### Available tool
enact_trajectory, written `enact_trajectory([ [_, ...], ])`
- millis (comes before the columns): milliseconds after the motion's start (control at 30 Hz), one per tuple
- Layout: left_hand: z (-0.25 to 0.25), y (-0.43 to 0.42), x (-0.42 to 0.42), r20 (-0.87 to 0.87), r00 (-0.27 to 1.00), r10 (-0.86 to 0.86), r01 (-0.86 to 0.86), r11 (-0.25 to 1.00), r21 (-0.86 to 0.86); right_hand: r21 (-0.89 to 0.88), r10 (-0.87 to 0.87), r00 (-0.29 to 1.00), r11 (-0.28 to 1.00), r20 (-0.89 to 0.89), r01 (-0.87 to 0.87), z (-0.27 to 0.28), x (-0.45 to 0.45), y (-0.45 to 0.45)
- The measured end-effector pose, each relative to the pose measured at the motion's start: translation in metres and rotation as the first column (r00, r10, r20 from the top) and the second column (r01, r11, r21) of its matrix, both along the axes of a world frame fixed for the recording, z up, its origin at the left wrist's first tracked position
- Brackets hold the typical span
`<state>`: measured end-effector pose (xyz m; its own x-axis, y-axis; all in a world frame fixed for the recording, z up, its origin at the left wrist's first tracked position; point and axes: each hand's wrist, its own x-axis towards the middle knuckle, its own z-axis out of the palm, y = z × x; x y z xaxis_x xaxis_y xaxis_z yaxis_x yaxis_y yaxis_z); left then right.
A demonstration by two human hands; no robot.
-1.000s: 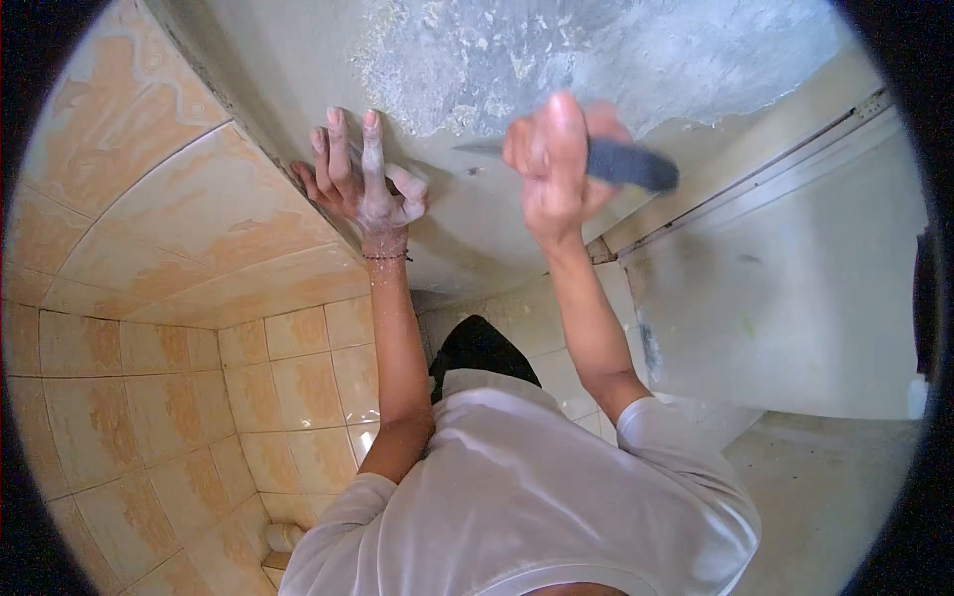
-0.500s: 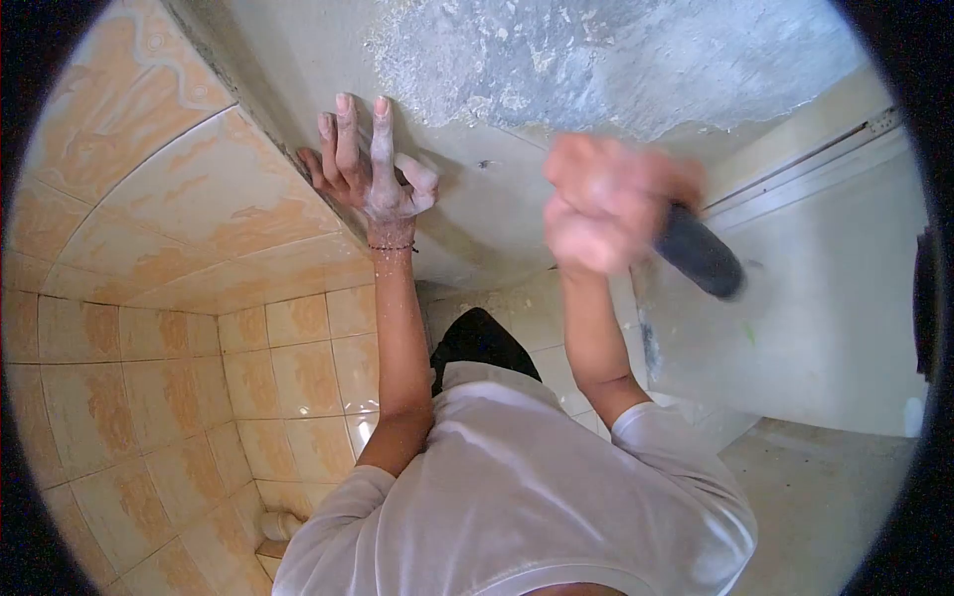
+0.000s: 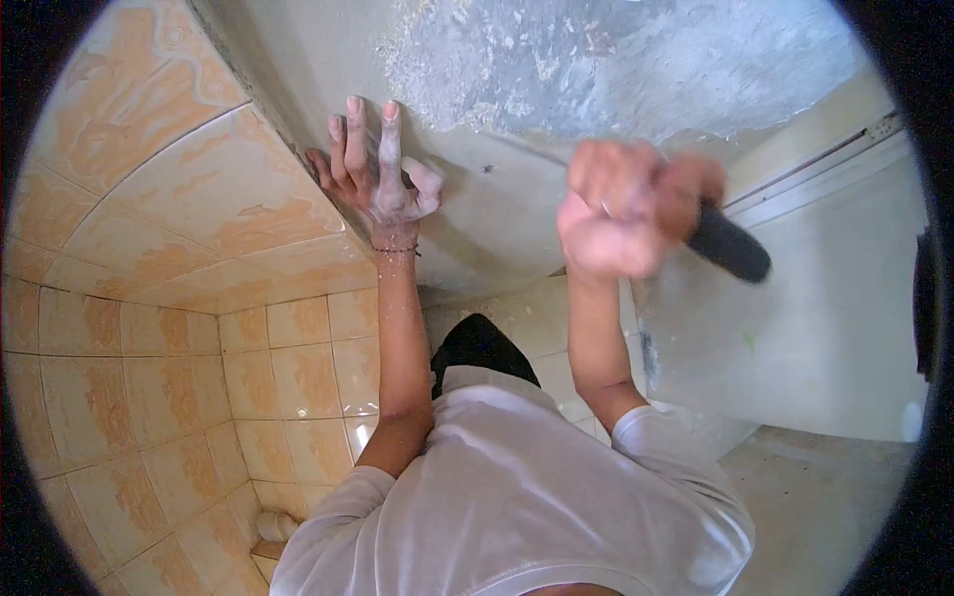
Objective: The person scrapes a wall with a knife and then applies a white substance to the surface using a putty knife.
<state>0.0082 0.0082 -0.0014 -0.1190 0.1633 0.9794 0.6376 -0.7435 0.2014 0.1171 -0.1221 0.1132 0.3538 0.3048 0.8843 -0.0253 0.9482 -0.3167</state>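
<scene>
My left hand rests against the grey painted wall with its fingers spread, beside the tiled edge. White dust coats its fingers, and a thin dark bracelet circles the wrist. My right hand is closed around the black handle of a tool and slightly blurred. From the other side of the fist a thin, blurred shaft or blade reaches up and left toward the lower edge of a rough, peeled patch. Its exact shape cannot be made out.
Orange-patterned tiles cover the wall on the left. A pale door or panel with a metal strip along its top stands at the right. A pipe end juts out at the lower left.
My right hand has shifted slightly right with the tool, and its thin shaft or blade now shows. My left hand stays on the wall; the view has shifted slightly.
</scene>
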Motion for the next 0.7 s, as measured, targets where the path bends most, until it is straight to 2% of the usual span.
enact_trajectory([
  [33, 0.000, 0.002, 0.001, 0.017, 1.000, -0.020, 0.020, 1.000, 0.008, 0.089, 0.090, 0.989, 0.991, 0.119, -0.101, 0.002, 0.004, -0.004],
  [67, 0.000, 0.003, 0.000, 0.018, 1.000, -0.020, 0.019, 1.000, 0.008, 0.089, 0.090, 0.989, 0.991, 0.120, -0.101, -0.004, 0.001, 0.003],
  [100, 0.001, 0.001, 0.000, 0.013, 1.000, -0.014, 0.015, 1.000, -0.012, -0.006, -0.073, 0.988, 0.997, -0.139, 0.072, -0.016, -0.005, 0.016],
  [133, 0.000, -0.001, -0.001, 0.005, 1.000, -0.012, 0.012, 0.999, -0.033, -0.143, -0.256, 0.893, 0.966, -0.370, 0.217, -0.021, -0.010, 0.025],
  [167, -0.001, -0.003, -0.001, 0.003, 1.000, -0.017, 0.017, 0.999, -0.035, -0.129, -0.125, 0.986, 0.986, -0.110, 0.110, -0.018, -0.010, 0.027],
  [267, 0.002, 0.000, -0.001, 0.017, 0.999, -0.033, 0.033, 0.999, -0.027, -0.165, -0.174, 0.976, 0.975, -0.132, 0.151, -0.015, -0.012, 0.017],
  [300, 0.003, 0.000, -0.002, 0.002, 1.000, -0.023, 0.023, 1.000, -0.021, -0.098, -0.020, 0.996, 0.995, -0.084, 0.012, -0.008, -0.014, 0.007],
  [333, 0.002, -0.001, -0.003, -0.017, 1.000, -0.015, 0.015, 1.000, -0.021, -0.102, -0.018, 0.997, 0.995, -0.081, 0.009, -0.007, -0.008, 0.006],
  [400, 0.001, -0.003, -0.005, -0.055, 0.998, 0.021, -0.024, 0.998, -0.049, 0.073, 0.158, 0.977, 0.983, 0.144, -0.169, -0.009, 0.005, 0.007],
  [433, 0.002, -0.003, -0.006, -0.092, 0.994, 0.055, -0.062, 0.996, -0.068, 0.064, 0.026, 0.991, 0.998, -0.130, -0.018, -0.020, 0.003, 0.013],
  [467, 0.002, -0.004, -0.006, -0.098, 0.994, 0.048, -0.055, 0.996, -0.072, 0.060, 0.019, 0.991, 0.998, -0.136, -0.011, -0.025, 0.000, 0.022],
  [533, 0.002, -0.005, -0.006, -0.099, 0.993, 0.061, -0.068, 0.996, -0.063, -0.223, -0.098, 0.990, 0.972, -0.098, 0.074, -0.023, -0.013, 0.036],
  [567, 0.002, -0.004, -0.006, -0.100, 0.993, 0.060, -0.066, 0.996, -0.062, -0.234, -0.117, 0.990, 0.968, -0.082, 0.095, -0.030, -0.013, 0.034],
  [600, 0.001, -0.002, -0.006, -0.109, 0.991, 0.080, -0.084, 0.996, -0.032, -0.230, -0.114, 0.990, 0.969, -0.080, 0.093, -0.027, -0.014, 0.027],
  [667, 0.000, -0.001, -0.006, -0.117, 0.987, 0.110, -0.112, 0.994, -0.013, -0.037, 0.048, 0.999, 0.998, -0.022, -0.049, -0.015, -0.014, 0.007],
  [700, 0.001, -0.002, -0.005, -0.106, 0.990, 0.096, -0.099, 0.995, -0.023, 0.009, 0.064, 0.987, 0.998, 0.146, -0.066, -0.007, -0.006, 0.001],
])
